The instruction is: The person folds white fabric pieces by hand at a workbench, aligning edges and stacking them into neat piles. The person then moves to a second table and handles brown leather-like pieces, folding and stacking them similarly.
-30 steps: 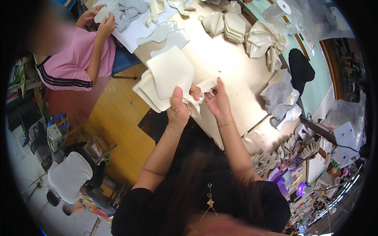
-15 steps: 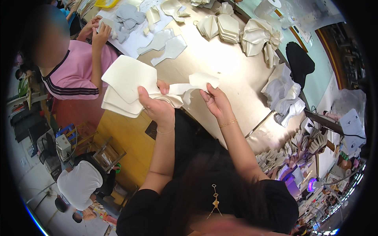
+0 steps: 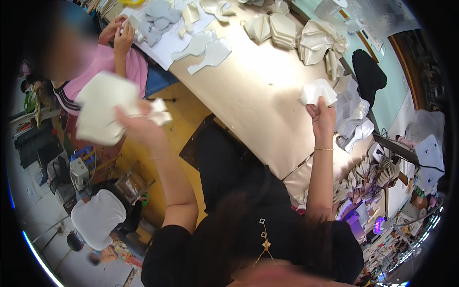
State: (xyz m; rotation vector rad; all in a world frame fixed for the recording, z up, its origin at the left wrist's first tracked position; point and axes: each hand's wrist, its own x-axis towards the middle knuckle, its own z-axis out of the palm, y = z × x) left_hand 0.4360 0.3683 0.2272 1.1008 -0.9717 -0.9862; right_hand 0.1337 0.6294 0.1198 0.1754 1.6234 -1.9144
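Note:
My left hand [image 3: 138, 125], smeared by motion, is closed on a stack of cream cut pieces [image 3: 106, 107], held off the table's near left side. Smaller folded ends of white material [image 3: 161, 112] stick out past its fingers. Over the right part of the table, my right hand [image 3: 323, 119] pinches a small white cut piece [image 3: 317, 92] between thumb and fingers. Just right of that hand lies a loose heap of white and greyish pieces [image 3: 353, 112]. Bundles of cream pieces [image 3: 283, 31] rest farther back on the table.
The tan table [image 3: 258, 105] runs diagonally before me. Grey flat pieces [image 3: 210, 52] lie at its far left, where a person in a pink shirt [image 3: 100, 67] handles a pale piece. A black shape [image 3: 368, 76] and clear plastic [image 3: 373, 16] lie at the right.
My hands have moved apart. The left has swung left with the stack; the right has carried the small white piece away from it, rightward to beside the heap.

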